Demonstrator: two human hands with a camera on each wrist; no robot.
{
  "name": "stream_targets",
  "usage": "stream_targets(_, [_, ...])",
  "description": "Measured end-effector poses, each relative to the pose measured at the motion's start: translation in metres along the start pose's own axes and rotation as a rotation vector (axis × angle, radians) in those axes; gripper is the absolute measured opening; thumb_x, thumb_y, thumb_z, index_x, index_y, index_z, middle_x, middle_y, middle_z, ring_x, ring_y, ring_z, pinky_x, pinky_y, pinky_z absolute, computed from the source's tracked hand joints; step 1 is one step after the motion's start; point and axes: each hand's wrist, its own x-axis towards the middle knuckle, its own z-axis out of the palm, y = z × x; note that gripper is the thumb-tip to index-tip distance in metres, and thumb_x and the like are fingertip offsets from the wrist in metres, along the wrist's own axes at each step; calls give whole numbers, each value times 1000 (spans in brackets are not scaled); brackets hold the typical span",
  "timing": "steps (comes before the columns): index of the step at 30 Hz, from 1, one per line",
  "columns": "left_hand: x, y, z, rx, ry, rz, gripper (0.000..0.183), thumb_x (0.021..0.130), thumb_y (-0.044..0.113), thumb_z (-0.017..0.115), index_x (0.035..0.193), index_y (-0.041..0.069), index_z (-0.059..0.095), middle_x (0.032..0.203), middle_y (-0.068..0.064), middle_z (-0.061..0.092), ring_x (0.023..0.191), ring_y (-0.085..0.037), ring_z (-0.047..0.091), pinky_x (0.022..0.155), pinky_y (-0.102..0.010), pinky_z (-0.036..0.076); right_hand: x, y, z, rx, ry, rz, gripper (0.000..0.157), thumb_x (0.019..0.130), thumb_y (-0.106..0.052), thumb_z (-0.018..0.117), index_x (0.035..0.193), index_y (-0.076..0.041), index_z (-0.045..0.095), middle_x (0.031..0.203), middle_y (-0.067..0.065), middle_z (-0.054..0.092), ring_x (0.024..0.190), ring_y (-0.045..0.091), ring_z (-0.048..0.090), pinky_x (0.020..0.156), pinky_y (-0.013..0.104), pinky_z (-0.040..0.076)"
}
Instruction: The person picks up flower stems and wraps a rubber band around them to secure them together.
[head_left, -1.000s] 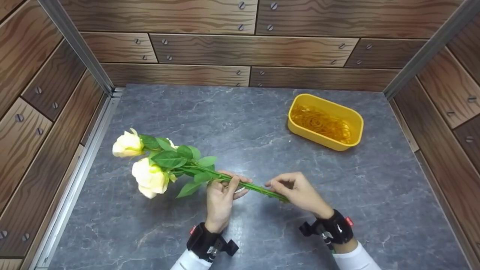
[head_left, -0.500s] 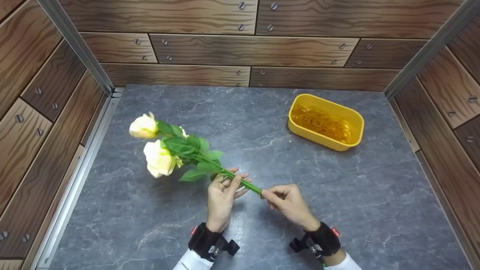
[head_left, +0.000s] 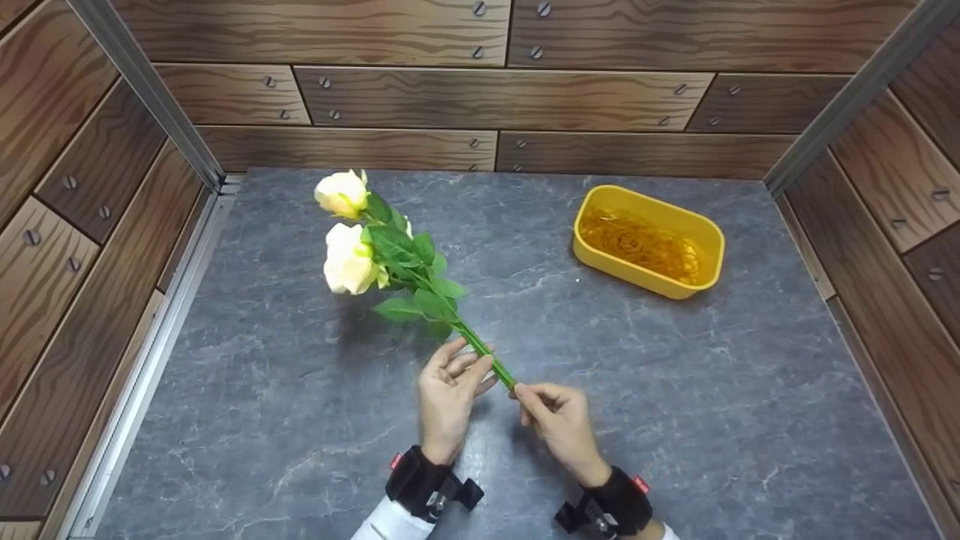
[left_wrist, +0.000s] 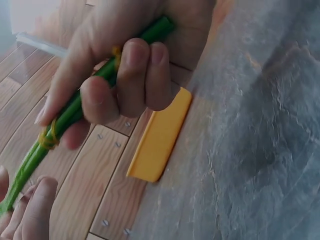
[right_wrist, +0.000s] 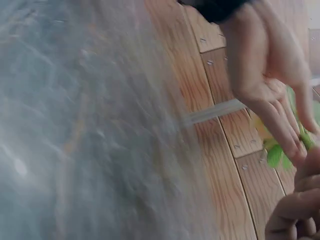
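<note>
A bunch of cream-white roses with green leaves lies across my hands, its blooms pointing to the back left. One further bloom is mostly hidden by leaves. My left hand holds the green stems between thumb and fingers below the leaves. At the lower end, my right hand pinches the stems, its fingers curled around them in the left wrist view. There, yellow rubber bands are wound around the stems. Part of my left hand reaches the stems in the right wrist view.
A yellow tub holding a heap of rubber bands stands at the back right of the grey marbled table. Wood-patterned walls enclose the back and both sides. A black camera strap circles each wrist.
The roses have swung clockwise, with the blooms moving to the back and right. My right hand has moved left and nearer, close to my left hand, and now pinches the stem end.
</note>
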Motion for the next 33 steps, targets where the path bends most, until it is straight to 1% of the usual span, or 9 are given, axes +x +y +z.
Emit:
stream_targets(4, [3,2,0,2,-1,12,49,90,-11,75,133,-11,53,102,-17,81,80,-14,79,74,-33,72,0,-3,6,-28,-14,30,19,103,-5,66,95,9,76,64,11,70,42,0,47,32,17,41])
stream_targets(7, [6,7,-3,22,-16,6,50,91,-11,74,136,-12,51,100,-11,81,80,-13,79,75,-33,71,3,-7,1,-51,-41,76,21,105,-7,64,102,10,75,71,9,73,49,3,56,40,19,51])
stream_targets(11, [11,14,-12,78,-48,8,49,93,-8,72,138,-15,52,103,-12,81,81,-12,79,74,-31,71,8,-7,-16,-66,-57,63,19,104,-5,63,112,10,73,82,2,77,59,9,66,55,25,63])
stream_targets(14, [14,20,-21,123,-70,8,46,93,-8,73,135,-15,55,103,-13,81,80,-12,80,72,-29,71,12,-7,-32,-84,-39,19,18,102,-2,66,114,9,73,90,9,80,65,14,71,60,30,67])
stream_targets(17, [18,28,-30,168,-103,8,47,93,-7,73,137,-14,56,104,-13,82,80,-11,80,73,-29,71,17,-11,-50,-134,-6,-13,20,100,0,69,118,7,72,98,11,81,76,15,74,67,28,67])
stream_targets(21, [24,40,-42,248,-155,2,52,96,-4,72,143,-13,52,106,-14,82,80,-7,79,75,-28,70,23,-14,-76,-294,1,-64,35,97,-2,73,131,2,69,118,13,78,98,16,74,84,28,67])
stream_targets(24, [30,47,-50,310,-185,-19,53,98,-2,71,146,-11,51,108,-15,81,80,-5,78,74,-26,70,27,-13,-95,-488,-11,-89,49,96,-13,78,142,-5,64,136,10,72,117,23,70,100,41,64])
stream_targets(27, [37,50,-56,339,-202,-54,52,98,-2,70,147,-9,52,109,-15,81,80,-7,78,73,-26,70,31,-13,-111,-658,-19,-110,62,95,-26,81,150,-10,57,150,11,64,133,34,62,114,58,53])
stream_targets(33, [50,49,-64,295,-216,-157,53,98,-7,66,148,-12,48,108,-15,80,83,-17,80,77,-34,71,36,-9,-135,-882,-6,-149,78,93,-41,81,158,-14,47,163,20,48,149,44,45,123,73,36])
